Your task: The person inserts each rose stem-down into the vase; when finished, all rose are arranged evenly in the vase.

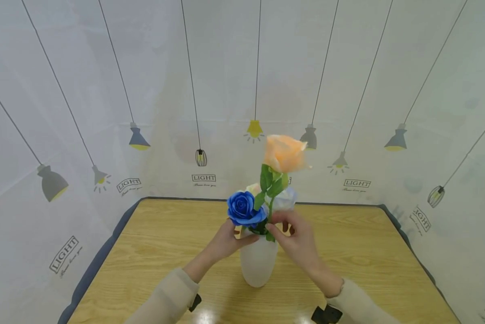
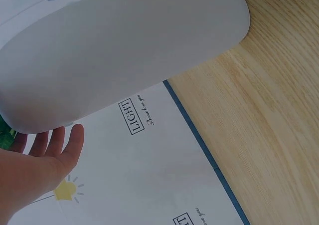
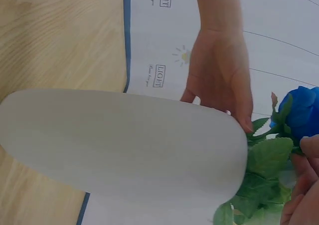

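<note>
A frosted white vase [image 1: 258, 263] stands upright on the table, with a blue rose [image 1: 245, 209] leaning over its left rim. Behind it are a pale bluish-white flower [image 1: 283, 199] and a cream one [image 1: 253, 189], partly hidden. My left hand [image 1: 226, 240] grips the vase near its mouth, thumb across the front; in the left wrist view its fingers [image 2: 75, 145] lie along the vase's side. The right hand [image 1: 299, 238] pinches the green stem of a peach rose [image 1: 285, 153] at the mouth. Leaves [image 3: 269, 157] crowd the opening in the right wrist view.
The wooden table [image 1: 165, 243] has a dark blue edge [image 1: 186, 198] at the back. White sheeting [image 1: 226, 67] printed with hanging lamps and LIGHT labels rises behind it and on both sides. Black straps [image 1: 326, 314] show below the sleeves.
</note>
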Demonstrator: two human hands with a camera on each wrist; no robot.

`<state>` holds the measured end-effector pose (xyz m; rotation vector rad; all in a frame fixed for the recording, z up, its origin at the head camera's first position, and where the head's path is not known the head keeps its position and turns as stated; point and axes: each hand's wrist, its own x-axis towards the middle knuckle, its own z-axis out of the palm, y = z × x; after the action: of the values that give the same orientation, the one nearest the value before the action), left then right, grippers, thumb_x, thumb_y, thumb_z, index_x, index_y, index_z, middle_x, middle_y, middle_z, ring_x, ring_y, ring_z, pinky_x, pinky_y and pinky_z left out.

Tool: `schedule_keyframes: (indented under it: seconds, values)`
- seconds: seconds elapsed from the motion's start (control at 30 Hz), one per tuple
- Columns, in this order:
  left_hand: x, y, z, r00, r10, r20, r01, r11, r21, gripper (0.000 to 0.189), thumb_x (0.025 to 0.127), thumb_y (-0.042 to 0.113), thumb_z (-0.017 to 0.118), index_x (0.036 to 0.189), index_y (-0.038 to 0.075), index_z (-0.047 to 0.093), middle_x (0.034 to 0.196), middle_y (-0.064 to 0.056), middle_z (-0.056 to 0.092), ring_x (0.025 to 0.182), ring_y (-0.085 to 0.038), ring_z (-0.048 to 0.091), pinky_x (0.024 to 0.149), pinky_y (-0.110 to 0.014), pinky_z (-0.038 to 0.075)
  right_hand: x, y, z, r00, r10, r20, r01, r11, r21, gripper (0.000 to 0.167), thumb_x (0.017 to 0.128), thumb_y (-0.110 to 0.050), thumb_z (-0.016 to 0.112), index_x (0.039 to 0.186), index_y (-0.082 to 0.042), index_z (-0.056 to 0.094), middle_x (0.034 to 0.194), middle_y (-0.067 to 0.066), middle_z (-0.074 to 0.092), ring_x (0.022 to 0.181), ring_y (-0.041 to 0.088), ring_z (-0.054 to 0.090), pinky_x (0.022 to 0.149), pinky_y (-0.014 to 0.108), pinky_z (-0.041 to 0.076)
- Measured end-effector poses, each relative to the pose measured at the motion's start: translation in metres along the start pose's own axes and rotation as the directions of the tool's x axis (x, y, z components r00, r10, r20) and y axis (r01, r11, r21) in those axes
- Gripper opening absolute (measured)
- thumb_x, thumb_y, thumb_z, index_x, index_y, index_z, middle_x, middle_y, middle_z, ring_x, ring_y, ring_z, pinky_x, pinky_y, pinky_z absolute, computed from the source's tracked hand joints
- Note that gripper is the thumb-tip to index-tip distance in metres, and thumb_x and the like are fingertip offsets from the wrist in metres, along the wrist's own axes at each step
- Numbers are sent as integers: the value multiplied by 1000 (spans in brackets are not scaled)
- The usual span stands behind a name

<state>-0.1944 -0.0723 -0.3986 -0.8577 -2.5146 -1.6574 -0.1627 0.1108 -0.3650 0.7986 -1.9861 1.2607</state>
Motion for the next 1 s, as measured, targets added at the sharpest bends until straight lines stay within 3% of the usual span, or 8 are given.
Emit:
schedule_keyframes:
  seconds: [0.17, 0.33, 0.43, 0.6, 0.8, 1.0]
  values:
    - [1, -5, 1, 1000, 19, 3, -19, 1000, -8, 56, 81, 12, 65, 129, 7, 37, 126, -13, 44, 113, -29, 40, 80, -54, 38, -7, 4, 6, 1000, 16, 19, -16, 1000, 12, 17, 69, 13, 66, 80, 1, 62, 74, 9, 61, 60, 17, 46, 46, 32, 35]
    - [2, -9, 1, 999, 32, 0, -32, 999, -6, 55, 81, 11, 65, 128, 7, 39, 125, -14, 44, 112, -31, 40, 79, -55, 38, -19, 33, 14, 997, 69, 41, -69, 998, 2, 16, 73, 5, 68, 81, -8, 64, 76, -1, 62, 61, 11, 48, 49, 29, 38]
    - [1, -3, 0, 1000, 5, 5, -5, 1000, -9, 56, 80, 11, 65, 129, 7, 38, 126, -14, 43, 114, -31, 39, 81, -55, 37, -24, 45, 17, 993, 105, 53, -104, 994, -14, 12, 75, -1, 68, 82, -11, 65, 77, -7, 62, 60, 8, 48, 50, 27, 40]
    - [1, 0, 0, 1000, -20, 7, 20, 1000, -6, 60, 80, 13, 66, 132, 9, 35, 129, -12, 41, 116, -28, 38, 83, -53, 37, -24, 45, 17, 990, 131, 41, -130, 991, -25, 4, 79, -8, 66, 80, -11, 67, 72, -9, 59, 58, 8, 46, 47, 25, 39]
    - [1, 2, 0, 999, -34, 0, 34, 999, 0, 61, 80, 13, 66, 132, 9, 34, 130, -12, 40, 116, -29, 38, 83, -52, 37, -19, 38, 13, 982, 187, -14, -188, 982, -35, 4, 80, -14, 66, 79, -10, 67, 74, -8, 59, 60, 9, 46, 45, 24, 36]
    - [1, 1, 1, 999, -40, 2, 40, 999, 3, 59, 80, 13, 66, 131, 7, 36, 129, -13, 42, 116, -29, 39, 84, -53, 36, -16, 34, 11, 965, 261, 14, -260, 965, -31, 4, 79, -15, 68, 78, -12, 66, 76, -9, 60, 61, 10, 48, 47, 26, 39]
